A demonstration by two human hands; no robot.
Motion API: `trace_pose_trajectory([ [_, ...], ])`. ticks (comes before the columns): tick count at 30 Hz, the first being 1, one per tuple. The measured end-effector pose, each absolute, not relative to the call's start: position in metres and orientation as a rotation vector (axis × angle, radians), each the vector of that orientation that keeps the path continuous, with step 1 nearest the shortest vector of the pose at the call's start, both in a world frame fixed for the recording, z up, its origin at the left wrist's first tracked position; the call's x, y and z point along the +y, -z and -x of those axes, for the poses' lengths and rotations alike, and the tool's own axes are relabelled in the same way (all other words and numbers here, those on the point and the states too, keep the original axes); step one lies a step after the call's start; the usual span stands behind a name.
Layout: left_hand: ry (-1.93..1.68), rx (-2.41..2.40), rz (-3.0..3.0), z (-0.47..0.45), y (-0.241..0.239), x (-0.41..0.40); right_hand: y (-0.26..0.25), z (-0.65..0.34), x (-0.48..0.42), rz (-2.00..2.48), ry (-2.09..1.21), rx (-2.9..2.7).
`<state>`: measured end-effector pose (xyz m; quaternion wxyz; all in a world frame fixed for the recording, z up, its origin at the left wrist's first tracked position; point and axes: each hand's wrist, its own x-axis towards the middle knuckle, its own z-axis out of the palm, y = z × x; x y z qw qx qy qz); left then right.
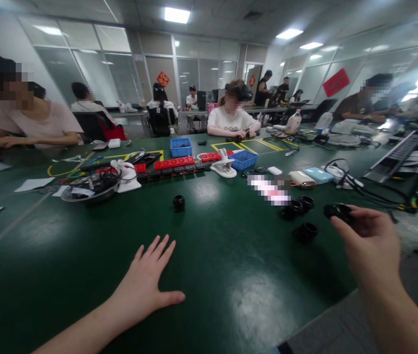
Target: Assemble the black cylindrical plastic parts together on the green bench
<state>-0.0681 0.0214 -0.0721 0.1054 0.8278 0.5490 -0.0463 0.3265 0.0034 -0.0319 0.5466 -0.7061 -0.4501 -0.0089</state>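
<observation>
My left hand [146, 284] lies flat on the dark green table [209, 275], fingers spread, holding nothing. My right hand [369, 241] is raised over the table's right edge, fingers pinched on a small black round part [337, 211]. Just left of it sit more black round parts: one [306, 231] close below and a pair [299, 205] a bit farther back. A single black round part [179, 202] stands alone in the middle of the table.
Behind lie red and black blocks [174, 164], two blue bins [181, 146], white clamp-like holders [224, 164], a clear bowl with cables [91, 189], phones and cables at right [345, 174]. Several people sit around the tables. The table's edge runs diagonally at lower right.
</observation>
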Motion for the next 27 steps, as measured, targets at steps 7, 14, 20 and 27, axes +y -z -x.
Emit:
trace_pose_trajectory([
  [7,0.155,1.627,-2.417,0.067,0.072,0.023,0.047,-0.328,-0.001,1.913,0.272,-1.298],
  [14,0.079,1.612,-2.426,0.069,0.076,0.022,0.059,-0.329,0.005,1.971,0.488,-1.432],
  [20,0.143,1.621,-2.396,0.066,0.070,0.022,0.073,-0.337,0.012,2.115,0.279,-1.530],
  [27,0.121,1.606,-2.415,0.069,0.075,0.023,0.077,-0.347,0.020,2.089,0.155,-1.444],
])
